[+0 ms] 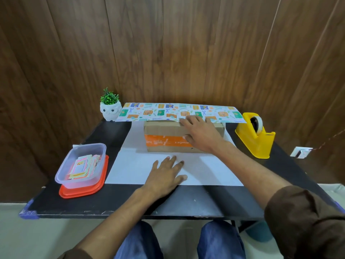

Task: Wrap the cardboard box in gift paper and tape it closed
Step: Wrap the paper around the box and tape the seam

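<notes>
**Getting the far flap snug over the box**

The box [168, 131] sits on the gift paper [205, 171], which lies white side up on the black table [186, 200], with the far flap folded over the box top. My right hand [201, 133] lies on the box, fingers straight and slightly apart, tips on the flap's edge. My left hand [164, 174] presses flat on the near paper, fingers spread, gripping nothing. To do this well, I should draw the flap taut and square to the box, crease it at the far edge, then lift the near side to overlap. The tape dispenser [255, 137] stands to my right.
</notes>
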